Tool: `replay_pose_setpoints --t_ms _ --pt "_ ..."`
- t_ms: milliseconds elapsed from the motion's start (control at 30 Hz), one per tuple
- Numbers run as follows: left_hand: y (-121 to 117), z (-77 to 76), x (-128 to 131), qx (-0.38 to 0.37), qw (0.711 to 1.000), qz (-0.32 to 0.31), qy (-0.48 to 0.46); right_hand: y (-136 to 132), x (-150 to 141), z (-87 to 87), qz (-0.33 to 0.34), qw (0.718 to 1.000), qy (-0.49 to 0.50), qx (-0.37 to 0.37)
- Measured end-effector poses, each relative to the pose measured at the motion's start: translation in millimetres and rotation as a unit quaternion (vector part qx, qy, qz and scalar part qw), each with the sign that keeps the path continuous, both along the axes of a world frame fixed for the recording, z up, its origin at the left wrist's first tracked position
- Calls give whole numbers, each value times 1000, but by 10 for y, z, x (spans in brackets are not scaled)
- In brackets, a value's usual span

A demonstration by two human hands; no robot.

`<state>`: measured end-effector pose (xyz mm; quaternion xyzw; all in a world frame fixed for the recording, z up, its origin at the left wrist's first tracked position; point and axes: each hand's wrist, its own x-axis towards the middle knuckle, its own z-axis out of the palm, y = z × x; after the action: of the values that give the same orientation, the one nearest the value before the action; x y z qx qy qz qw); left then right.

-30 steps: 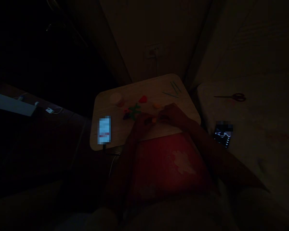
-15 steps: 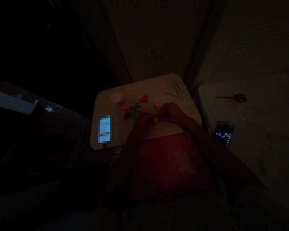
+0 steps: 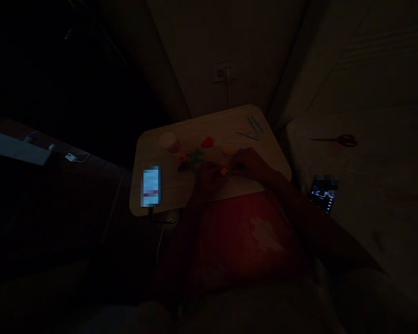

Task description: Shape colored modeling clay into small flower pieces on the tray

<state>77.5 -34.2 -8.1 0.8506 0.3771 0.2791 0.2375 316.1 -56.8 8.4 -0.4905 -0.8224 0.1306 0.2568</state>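
The room is very dark. My left hand point(image 3: 209, 178) and my right hand point(image 3: 249, 163) meet over the near part of a small wooden table point(image 3: 167, 204). Between their fingertips sits a small orange piece point(image 3: 224, 171), pinched from both sides. Just beyond the hands lie a green shape point(image 3: 196, 156), a red piece point(image 3: 207, 142), another orange bit point(image 3: 226, 151) and a dark small piece point(image 3: 182, 163). A pale round tub point(image 3: 169, 140) stands at the table's far left.
A lit phone point(image 3: 150, 186) lies on the table's near left corner, a cable hanging below it. Thin green sticks point(image 3: 253, 126) lie at the far right corner. A red cushion point(image 3: 244, 236) rests on my lap. Scissors point(image 3: 337, 139) and a second phone point(image 3: 322, 195) lie on the bed at right.
The hands have stayed together over the same spot with the orange piece between them. The view has shifted only slightly and grown a little darker.
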Motion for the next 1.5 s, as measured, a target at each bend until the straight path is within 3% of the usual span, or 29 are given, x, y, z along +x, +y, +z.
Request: replay_pose_setpoints --t_ms 467,733,1000,1167,1300,1500 --pt "-7 -8 22 15 1000 -4 1 -45 -61 40 -44 999 -22 -11" --pt "-38 23 22 30 999 2 12 -34 4 -94 -17 1000 15 -18" --pt "-40 -10 -23 36 998 -10 -44 -61 -35 -54 -25 1000 -18 -3" --pt "-66 -17 -30 -16 997 4 -79 -89 -111 -7 -30 999 -31 -8" --pt "-101 71 -25 -87 990 -28 -105 -159 -183 25 -51 997 -55 -8" --pt "-125 136 -32 -93 987 -49 -123 -243 -248 20 -86 995 -50 -13"
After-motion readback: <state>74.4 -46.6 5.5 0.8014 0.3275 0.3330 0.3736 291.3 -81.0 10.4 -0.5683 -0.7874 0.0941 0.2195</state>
